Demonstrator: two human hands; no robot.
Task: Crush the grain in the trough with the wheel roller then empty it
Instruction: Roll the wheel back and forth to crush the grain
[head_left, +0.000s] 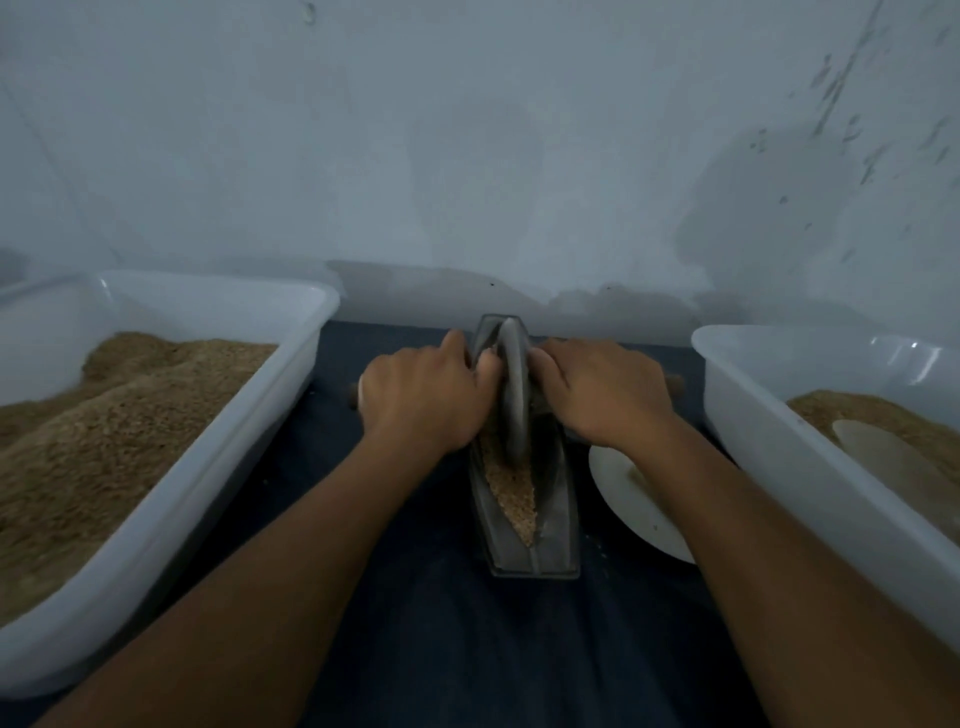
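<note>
Pale blue-grey wall (467, 130) with scuffs at right, dark blue tabletop (415, 623), dim light

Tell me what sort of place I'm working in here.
Probably a small grain-processing bench: a metal trough with a wheel roller, flanked by white tubs of grain, against a bare wall.

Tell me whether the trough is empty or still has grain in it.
Still has grain. A tan strip of grain lies along the trough channel, nearer than the wheel, which both hands grip by its handles.
</note>
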